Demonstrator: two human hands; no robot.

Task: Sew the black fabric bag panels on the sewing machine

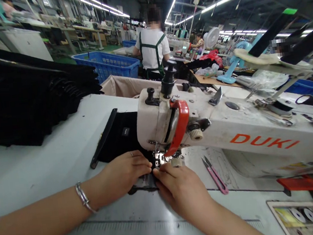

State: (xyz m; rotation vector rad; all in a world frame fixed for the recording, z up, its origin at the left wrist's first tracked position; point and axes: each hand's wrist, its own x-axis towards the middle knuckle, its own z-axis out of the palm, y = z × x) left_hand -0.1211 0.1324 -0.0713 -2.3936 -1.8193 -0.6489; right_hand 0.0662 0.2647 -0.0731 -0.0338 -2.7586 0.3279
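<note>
At the machine (pixel 219 125), a person is working on a black cloth (pixel 114 145), which is lying flat to the left of the machine with its right edge sitting at the foot (pixel 158 159). The left hand (pixel 123 174) is resting on the cloth just left of the machine's foot, fingers lying close together, while the right hand (pixel 184 186) is touching the edge right in front of it. Whether either is pinching or only pressing, I cannot tell. A small label (pixel 125 131) is already sitting on the cloth, and a dark strip (pixel 104 138) is bordering the side away from the machine. To my eye the piece is standing partway through, with cloth lying both behind and before the machine's foot; no stitching is showing, so I cannot judge what is remaining. Far left of the machine, a black stack (pixel 30 98) is lying, finished or unfinished I cannot tell.
</note>
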